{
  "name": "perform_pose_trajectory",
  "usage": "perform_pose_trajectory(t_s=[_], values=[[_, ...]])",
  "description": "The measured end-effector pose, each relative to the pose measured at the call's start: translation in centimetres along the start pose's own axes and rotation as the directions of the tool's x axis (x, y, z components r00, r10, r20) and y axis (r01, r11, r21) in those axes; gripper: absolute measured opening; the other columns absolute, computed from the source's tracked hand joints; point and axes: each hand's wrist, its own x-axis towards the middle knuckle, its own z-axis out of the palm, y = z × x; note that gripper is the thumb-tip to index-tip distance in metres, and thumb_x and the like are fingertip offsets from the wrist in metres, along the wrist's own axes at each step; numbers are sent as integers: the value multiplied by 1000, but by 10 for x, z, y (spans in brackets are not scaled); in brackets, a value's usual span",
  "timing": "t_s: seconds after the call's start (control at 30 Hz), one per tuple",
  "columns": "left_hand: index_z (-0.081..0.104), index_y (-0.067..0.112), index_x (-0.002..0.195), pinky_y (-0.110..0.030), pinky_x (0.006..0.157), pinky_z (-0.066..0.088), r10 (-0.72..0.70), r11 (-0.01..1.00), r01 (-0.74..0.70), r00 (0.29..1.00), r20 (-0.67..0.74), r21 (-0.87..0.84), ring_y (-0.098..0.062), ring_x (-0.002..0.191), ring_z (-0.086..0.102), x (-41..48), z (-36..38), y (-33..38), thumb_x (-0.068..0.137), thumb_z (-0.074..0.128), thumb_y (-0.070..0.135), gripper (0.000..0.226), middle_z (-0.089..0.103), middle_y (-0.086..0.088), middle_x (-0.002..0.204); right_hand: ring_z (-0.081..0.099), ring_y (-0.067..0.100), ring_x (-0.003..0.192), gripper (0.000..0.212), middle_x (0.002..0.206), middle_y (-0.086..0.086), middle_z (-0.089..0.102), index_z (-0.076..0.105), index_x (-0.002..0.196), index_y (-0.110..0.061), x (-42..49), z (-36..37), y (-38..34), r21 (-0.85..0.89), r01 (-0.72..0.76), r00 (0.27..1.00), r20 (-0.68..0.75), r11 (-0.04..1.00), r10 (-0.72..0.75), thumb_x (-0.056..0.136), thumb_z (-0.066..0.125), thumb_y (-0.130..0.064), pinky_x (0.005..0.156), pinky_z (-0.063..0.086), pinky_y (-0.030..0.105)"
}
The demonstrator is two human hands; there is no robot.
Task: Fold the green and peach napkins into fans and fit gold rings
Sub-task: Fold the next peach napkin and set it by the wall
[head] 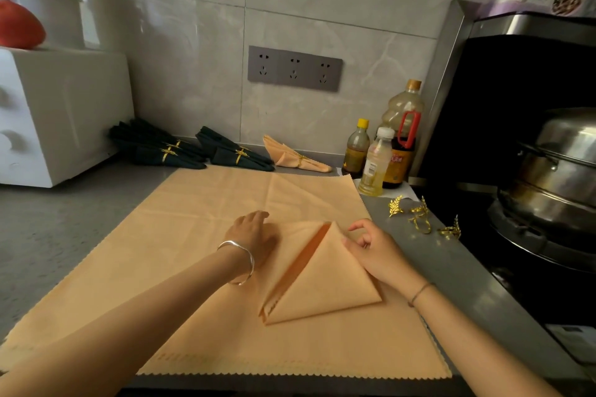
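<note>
A peach napkin (322, 280) lies folded into a triangle on top of a flat stack of open peach napkins (180, 235). My left hand (254, 235) rests flat on its left flap, fingers straight. My right hand (371, 251) pinches the right edge of the fold near the top corner. Loose gold rings (419, 219) lie on the counter to the right. At the back lie two bundles of dark green napkins (161, 148) (235, 153) and one peach napkin (295, 156), each in a gold ring.
Oil and sauce bottles (387, 151) stand at the back right. A steel steamer pot (554, 171) sits on the hob at the right. A white appliance (54, 113) stands at the left. A grey socket strip (295, 68) is on the tiled wall.
</note>
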Motion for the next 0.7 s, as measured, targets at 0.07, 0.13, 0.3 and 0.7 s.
perform_pose_trajectory(t_s=[0.07,0.13,0.3,0.7], values=[[8,19,151,-34,117,11,28,998,-31,998,48,48,-23,146,7,-22,1,2,99,32,47,64,5,-2,159,50,13,61,22,63,-3,53,47,105,-27,8,5,0,-42,-11,999,-39,999,9,88,59,-33,57,36,27],[-5,17,151,-34,119,2,55,991,-69,991,126,110,-20,147,-6,-43,4,6,99,22,51,68,-9,-3,159,53,14,65,25,65,-4,53,45,108,-27,14,11,-3,-48,-23,997,-72,999,20,89,58,-35,58,37,27],[-12,12,150,-33,117,-5,57,987,-92,968,246,133,-20,145,-15,-69,18,25,97,20,57,77,-17,-4,158,52,15,69,29,68,-4,51,48,116,-18,20,29,-8,69,-40,988,-148,997,50,89,59,-17,67,42,30],[-5,13,152,-34,117,-8,110,958,-142,984,139,248,-22,146,-10,-73,33,30,103,15,36,57,-10,-6,159,50,12,115,43,124,-3,57,62,119,-16,-4,21,-24,-279,334,939,9,900,-345,93,34,-35,103,36,33]])
